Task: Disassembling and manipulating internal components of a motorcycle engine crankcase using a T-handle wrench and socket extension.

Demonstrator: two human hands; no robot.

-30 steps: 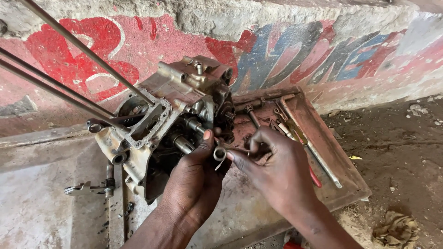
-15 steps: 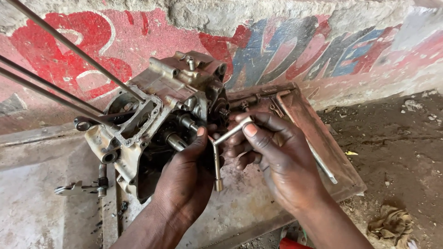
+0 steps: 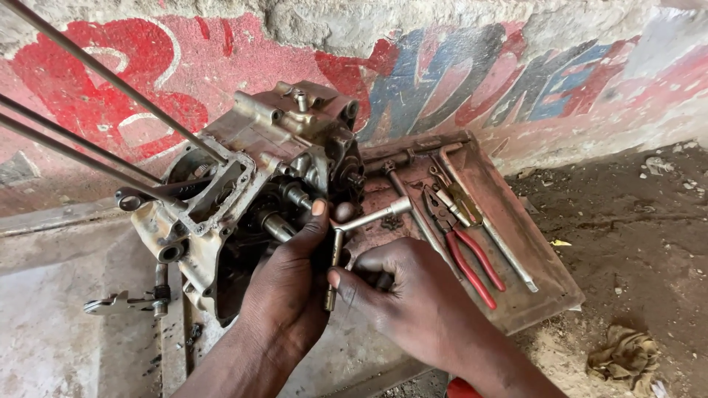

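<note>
Your left hand (image 3: 284, 291) rests against the open side of the grimy engine case (image 3: 243, 199), thumb tip up beside the short shafts (image 3: 284, 214) that stick out of it. Its fingers are curled against the casing; whether they grip any part of it, you cannot tell from here.

Your right hand (image 3: 413, 302) sits just beside the left, low and to the right. Its thumb and curled fingers close around the lower leg of a bent metal wrench (image 3: 346, 236), an L-shaped bar whose long arm runs up and right to a socket end (image 3: 400, 206) over the tray. The bend of the wrench lies next to the engine case, just under your left thumb.

The engine case stands tilted on the concrete slab (image 3: 51, 346), with thin steel rods (image 3: 110, 81) crossing in from the upper left.

To the right lies a rusty flat metal tray (image 3: 538, 280) carrying red-handled pliers (image 3: 464, 250), a long screwdriver (image 3: 490, 232) and other dark tools. A small spanner (image 3: 122, 301) lies on the slab at the left. A crumpled rag (image 3: 627, 354) sits on the dirt floor at the lower right.

Behind everything runs a rough wall (image 3: 457, 81) with large painted shapes: red on white at the left, blue and dark in the middle, faded red at the right.
</note>
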